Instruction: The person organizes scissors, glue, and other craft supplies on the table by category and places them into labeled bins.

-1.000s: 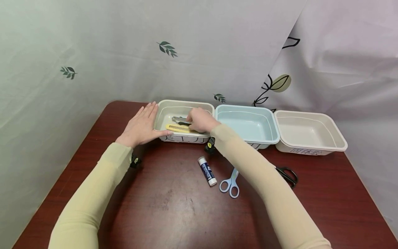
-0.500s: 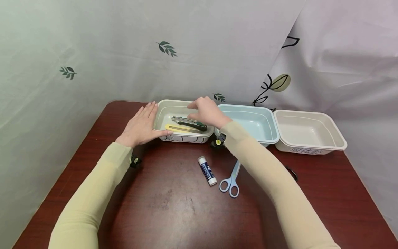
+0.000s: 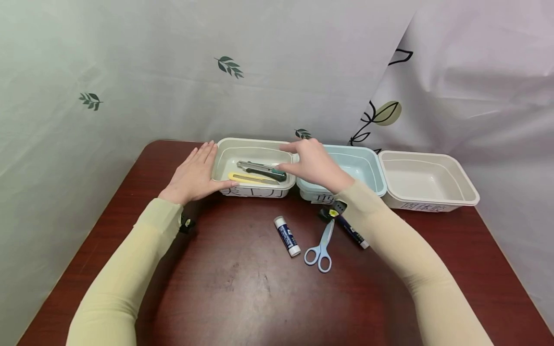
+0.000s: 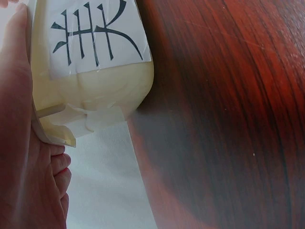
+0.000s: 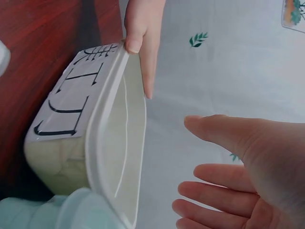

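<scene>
My left hand [image 3: 193, 175] rests on the left end of an off-white plastic bin [image 3: 255, 144], its fingers straight along the end and its thumb on the front rim. Inside that bin lie a yellow utility knife [image 3: 246, 178] and, behind it, dark-handled and grey utility knives [image 3: 266, 171] that partly overlap. My right hand [image 3: 318, 163] holds nothing; it hovers over the join between this bin and the light blue bin [image 3: 368, 166], fingers apart. In the right wrist view the right hand's thumb and fingers [image 5: 214, 179] are spread beside the off-white bin.
A beige bin [image 3: 428, 180] stands right of the blue one. On the dark red table lie a glue stick [image 3: 287, 236], light blue scissors [image 3: 320, 250] and a second blue glue stick [image 3: 355, 233], partly behind the right wrist. A patterned curtain [image 3: 173, 72] hangs behind.
My right hand has left the utility knives, risen out of the off-white bin and moved right. The dark-handled knife and second glue stick have come into view. My left hand stays put.
</scene>
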